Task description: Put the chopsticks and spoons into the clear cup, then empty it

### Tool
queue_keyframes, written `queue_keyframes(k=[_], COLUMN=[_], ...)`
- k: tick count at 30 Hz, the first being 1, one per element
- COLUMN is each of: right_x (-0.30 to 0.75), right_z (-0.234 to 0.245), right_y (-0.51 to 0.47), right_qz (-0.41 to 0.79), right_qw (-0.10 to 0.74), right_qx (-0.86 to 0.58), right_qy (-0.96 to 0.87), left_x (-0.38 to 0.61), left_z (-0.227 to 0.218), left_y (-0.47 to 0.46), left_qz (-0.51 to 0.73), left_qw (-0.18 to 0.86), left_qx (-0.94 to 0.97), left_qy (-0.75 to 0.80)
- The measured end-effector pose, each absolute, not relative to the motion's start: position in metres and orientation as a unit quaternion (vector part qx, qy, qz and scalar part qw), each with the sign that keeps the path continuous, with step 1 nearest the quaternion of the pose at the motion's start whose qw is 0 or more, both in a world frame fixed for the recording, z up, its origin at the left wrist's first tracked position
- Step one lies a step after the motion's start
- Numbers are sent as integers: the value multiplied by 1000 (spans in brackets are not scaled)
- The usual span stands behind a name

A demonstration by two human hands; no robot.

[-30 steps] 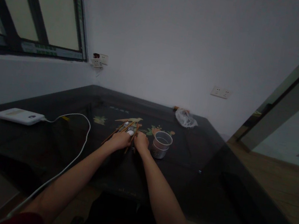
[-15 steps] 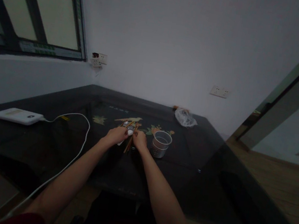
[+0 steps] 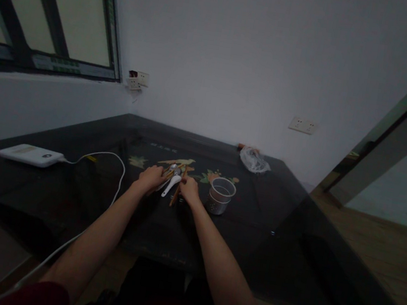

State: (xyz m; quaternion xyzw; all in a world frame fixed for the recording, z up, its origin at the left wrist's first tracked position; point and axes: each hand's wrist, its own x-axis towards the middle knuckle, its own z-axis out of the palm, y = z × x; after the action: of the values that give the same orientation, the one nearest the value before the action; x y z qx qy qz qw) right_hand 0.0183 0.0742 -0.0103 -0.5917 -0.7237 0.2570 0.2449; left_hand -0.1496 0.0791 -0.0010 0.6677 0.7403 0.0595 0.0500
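A white spoon [image 3: 171, 186] lies on the dark table between my hands, its handle toward me. My right hand [image 3: 190, 190] is closed on wooden chopsticks [image 3: 174, 198], whose ends stick out toward me. To the left of the spoon, my left hand [image 3: 151, 177] is closed around more chopsticks, largely hidden under its fingers. Shiny metal spoon heads [image 3: 177, 170] show just beyond my fingertips, among crossed sticks. Right of my right hand stands a metal holder [image 3: 220, 196] with holes in its lower wall, upright.
A white device [image 3: 33, 155] with a white cable [image 3: 122, 176] lies at left; the cable runs past my left forearm. At the back sits a crumpled clear plastic bag [image 3: 254, 160]. A dark long object [image 3: 330, 273] lies at the right of the table [image 3: 250, 251].
My left hand has moved left, away from my right hand. The white spoon now lies uncovered between them. The view has shifted slightly.
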Motion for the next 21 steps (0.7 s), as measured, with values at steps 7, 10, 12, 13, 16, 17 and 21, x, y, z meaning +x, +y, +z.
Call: queue_keyframes(k=[7,10,12,13,16,17,21], right_x=[13,13,13,13,13,13,13], right_z=[-22,-27,-29,-30,-30,-29,-24], right_y=[83,87,89,90,91,90,86], right_qz=[289,299,302,303,305,303,282], right_qw=[256,263,265,265,262,261,269], right_qx=[-567,-557,-555,-555,-558,-563,-579], right_qy=[-728,-729,-728,-728,-726,-723,-716], left_x=[-150,-148,-147,-147,-147,-148,-148], left_z=[-1,0,1,1,1,1,1], left_y=[79,77,76,75,75,75,75], left_qz=[55,56,58,58,58,58,67], left_qw=[42,36,34,34,38,39,39], left_qx=[678,676,675,675,676,676,676], left_qy=[732,734,735,735,734,734,733])
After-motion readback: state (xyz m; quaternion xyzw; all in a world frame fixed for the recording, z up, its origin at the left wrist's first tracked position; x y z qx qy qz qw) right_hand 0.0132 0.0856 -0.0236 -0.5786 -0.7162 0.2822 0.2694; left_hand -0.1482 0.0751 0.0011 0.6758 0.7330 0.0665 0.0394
